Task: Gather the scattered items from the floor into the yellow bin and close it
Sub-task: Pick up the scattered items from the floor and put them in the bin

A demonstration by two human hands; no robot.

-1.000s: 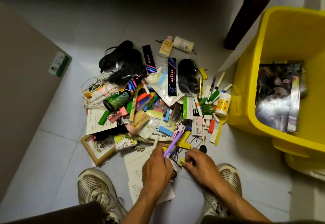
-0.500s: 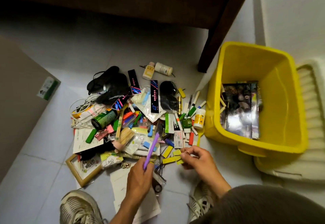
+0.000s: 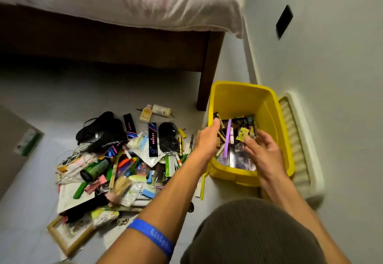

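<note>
The yellow bin (image 3: 244,95) stands open on the floor at the right, with dark glossy packets (image 3: 242,156) lying inside. Both my hands are over its opening. My left hand (image 3: 207,139) reaches in over the near-left rim, its fingers curled out of sight. A purple pen (image 3: 228,137) stands upright right beside them; whether they hold it is unclear. My right hand (image 3: 261,149) pinches small yellow pieces (image 3: 242,136) at its fingertips above the packets. The pile of scattered items (image 3: 124,160) lies on the floor left of the bin.
A white ribbed lid (image 3: 298,149) leans between the bin and the wall. A dark wooden bed leg (image 3: 209,77) stands just behind the bin. A cardboard box (image 3: 16,149) is at the far left. A wooden picture frame (image 3: 68,236) lies at the pile's near edge.
Both hands have risen from the pile and swung right over the bin, taking the purple pen and yellow pieces along. The camera has tilted up toward the bed.
</note>
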